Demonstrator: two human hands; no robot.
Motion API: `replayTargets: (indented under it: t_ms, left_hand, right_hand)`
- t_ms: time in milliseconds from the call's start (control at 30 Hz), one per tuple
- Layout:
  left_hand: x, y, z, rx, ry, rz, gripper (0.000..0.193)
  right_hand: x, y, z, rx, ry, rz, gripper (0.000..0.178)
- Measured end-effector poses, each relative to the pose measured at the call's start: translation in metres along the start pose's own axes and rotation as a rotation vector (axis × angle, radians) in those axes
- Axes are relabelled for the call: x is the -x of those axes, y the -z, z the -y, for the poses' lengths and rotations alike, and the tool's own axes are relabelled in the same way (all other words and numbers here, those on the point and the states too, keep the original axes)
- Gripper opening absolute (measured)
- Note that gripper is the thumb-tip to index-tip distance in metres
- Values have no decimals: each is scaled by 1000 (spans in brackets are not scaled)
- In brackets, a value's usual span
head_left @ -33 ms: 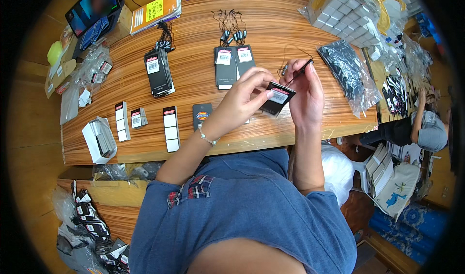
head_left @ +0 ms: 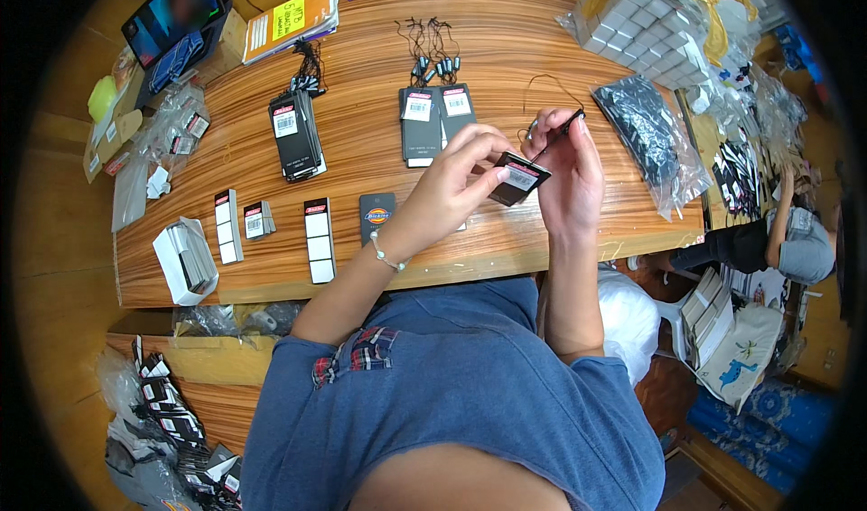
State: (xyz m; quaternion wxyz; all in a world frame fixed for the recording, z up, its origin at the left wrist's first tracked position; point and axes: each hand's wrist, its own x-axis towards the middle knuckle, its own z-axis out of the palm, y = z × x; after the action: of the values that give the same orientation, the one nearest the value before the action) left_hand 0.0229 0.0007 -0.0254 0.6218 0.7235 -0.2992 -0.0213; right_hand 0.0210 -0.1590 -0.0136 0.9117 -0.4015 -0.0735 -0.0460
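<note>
My left hand point(head_left: 459, 175) pinches a small black hang tag point(head_left: 518, 178) with a white sticker, holding it above the wooden table point(head_left: 361, 177). My right hand point(head_left: 571, 175) is raised right beside the tag, its fingertips gripping a thin black string fastener point(head_left: 564, 125) whose loop curls up over the table. The fastener's lower end points at the tag's top edge. A thin bracelet sits on my left wrist.
On the table lie a stack of black tags point(head_left: 295, 134), two more tags point(head_left: 435, 116), loose strings point(head_left: 432, 52), label strips point(head_left: 317, 240), a bag of black strings point(head_left: 646, 130), a bag of white boxes point(head_left: 652, 25), a tablet point(head_left: 172, 13). Another person point(head_left: 795, 236) sits at right.
</note>
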Motion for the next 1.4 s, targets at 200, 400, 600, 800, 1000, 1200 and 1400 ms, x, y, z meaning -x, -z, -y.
replayTargets:
  t_ms: [200, 400, 600, 800, 1000, 1200, 1400]
  left_hand:
    - [-2, 0, 3, 310, 219, -86, 27]
    - [-32, 32, 54, 41, 234, -198, 30]
    - [-54, 50, 93, -60, 295, -267, 30]
    - [-67, 48, 100, -337, 229, -311, 27]
    - [-54, 52, 79, -829, 232, -268, 42]
    - [-4, 66, 33, -819, 207, -333, 46]
    - [61, 81, 7, -718, 224, -333, 33]
  right_hand:
    - [-28, -11, -4, -51, 8, -69, 22]
    - [-132, 4, -3, 43, -5, 68, 20]
    - [-222, -3, -20, 216, -43, -51, 20]
    - [-254, 1, -41, 391, -153, -42, 20]
    - [-274, 13, -78, 573, -308, 3, 21]
    - [-292, 35, -116, 797, -452, 72, 21]
    - [-316, 50, -136, 1056, -457, 63, 17]
